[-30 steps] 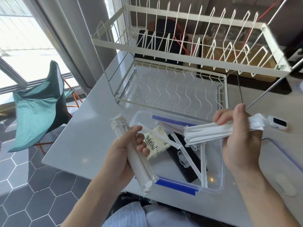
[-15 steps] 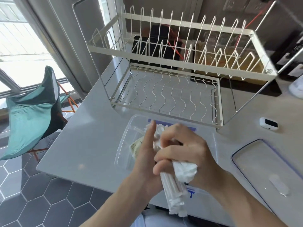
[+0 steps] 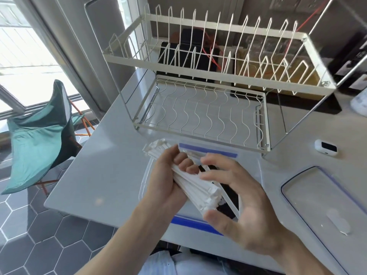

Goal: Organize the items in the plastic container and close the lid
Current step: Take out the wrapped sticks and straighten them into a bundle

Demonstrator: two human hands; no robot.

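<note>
A clear plastic container point(image 3: 249, 155) with blue clips sits at the near edge of the grey table. Over it, my left hand point(image 3: 164, 183) grips a bundle of white paper-wrapped straws point(image 3: 195, 186) that slants from upper left to lower right. My right hand point(image 3: 238, 205) is at the bundle's lower end, fingers spread, thumb under the tip and fingertips touching the top. Loose wrapped straws and a black packet lie inside the container, mostly hidden by my hands. The clear lid point(image 3: 321, 197) with a blue rim lies flat to the right.
A white two-tier wire dish rack point(image 3: 208, 108) stands just behind the container. A small white device point(image 3: 325, 149) lies right of the rack. A teal folding chair point(image 3: 37, 135) stands on the hexagon-tiled floor to the left. The table edge is near my body.
The two separate straw bundles have been joined into one in my left hand. My right hand has loosened from gripping the bundle and now touches its lower end with spread fingers.
</note>
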